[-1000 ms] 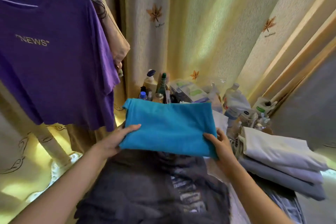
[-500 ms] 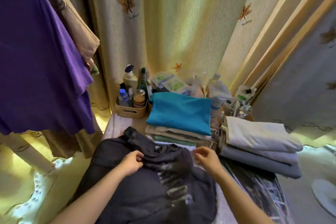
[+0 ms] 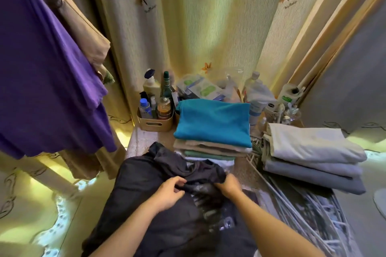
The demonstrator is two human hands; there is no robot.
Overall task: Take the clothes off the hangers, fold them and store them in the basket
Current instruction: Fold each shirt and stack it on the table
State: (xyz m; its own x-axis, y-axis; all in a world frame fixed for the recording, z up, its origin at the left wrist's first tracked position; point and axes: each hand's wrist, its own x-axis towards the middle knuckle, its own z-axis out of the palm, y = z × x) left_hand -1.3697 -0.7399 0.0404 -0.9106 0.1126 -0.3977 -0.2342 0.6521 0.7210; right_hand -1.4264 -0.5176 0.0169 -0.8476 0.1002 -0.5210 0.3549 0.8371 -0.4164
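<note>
A dark grey printed T-shirt [image 3: 146, 204] lies crumpled on the table in front of me. My left hand [image 3: 169, 193] pinches its fabric near the collar, and my right hand [image 3: 229, 185] grips the bunched cloth just to the right. Behind it a folded teal shirt [image 3: 213, 123] tops a stack of folded beige and green clothes [image 3: 208, 150]. A purple T-shirt [image 3: 41, 69] and a tan garment [image 3: 83, 33] hang at the upper left. I cannot make out a basket for the clothes.
A beige box of bottles [image 3: 155, 119] and more toiletries [image 3: 257, 94] stand at the table's back against the curtain [image 3: 208, 27]. A second folded pile of white and grey cloth [image 3: 309, 156] lies at the right, with white wire hangers [image 3: 302, 204] beneath it.
One second ago both hands carried the folded teal shirt; it now lies on the stack. Both hands came back to the dark T-shirt and took hold of it near the collar.
</note>
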